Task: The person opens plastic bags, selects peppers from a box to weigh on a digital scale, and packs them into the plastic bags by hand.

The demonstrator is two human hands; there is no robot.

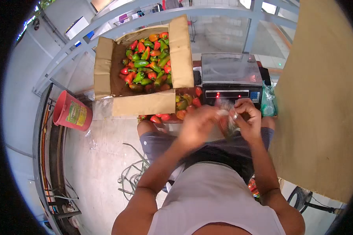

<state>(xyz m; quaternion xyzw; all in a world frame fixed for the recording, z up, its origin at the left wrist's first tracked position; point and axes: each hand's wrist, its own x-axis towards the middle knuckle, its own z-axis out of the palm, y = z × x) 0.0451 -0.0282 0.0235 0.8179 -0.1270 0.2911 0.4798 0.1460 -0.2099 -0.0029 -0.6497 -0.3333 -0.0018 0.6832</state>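
A clear plastic bag (228, 122) with something reddish and green inside hangs between my hands, in front of the scale. My right hand (248, 117) pinches the bag's top, fingers curled. Blurred by motion, my left hand (198, 123) is at the bag's other side, its fingertips too smeared to read. The digital scale (231, 74) has a bare metal plate and lit red digits. Left of it stands an open cardboard box (181, 55) full of red and green peppers (142, 62). More peppers (181, 105) lie between the box and the scale.
A pink bucket (72, 111) stands on the floor at the left, near green straps (133, 174). Light green plastic bags (268, 100) hang right of the scale. A large brown board (321, 98) fills the right side. Metal railing (223, 12) runs behind.
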